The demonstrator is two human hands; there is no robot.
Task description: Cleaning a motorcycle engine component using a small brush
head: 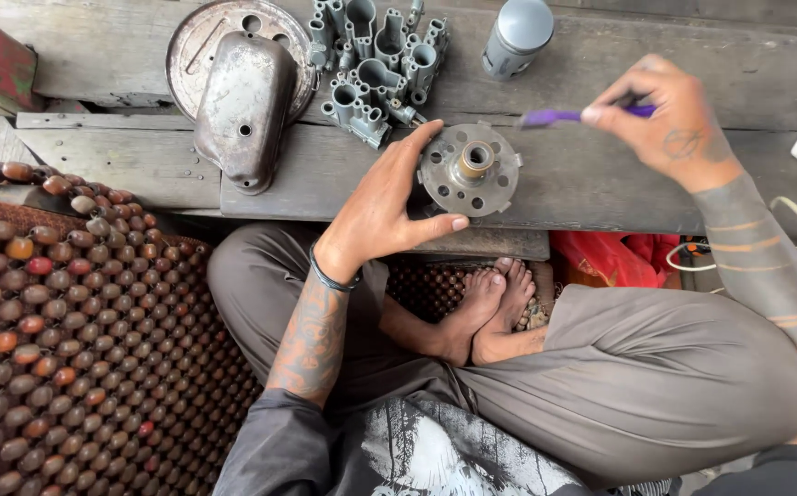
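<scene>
While at the plank edge, left hand [385,207] clasping metal hub [468,169], right hand [665,119] pinching purple brush [555,117].

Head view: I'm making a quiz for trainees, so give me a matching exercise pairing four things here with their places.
Things:
1. round metal hub
2. purple-handled tool
3. grey can
4. pile of metal fittings

Places:
A. upright at the top, right of the fittings
B. in the right hand
C. under the left hand, on the plank
D. between the domed cover and the can

Pairs: 1-C, 2-B, 3-A, 4-D
</scene>
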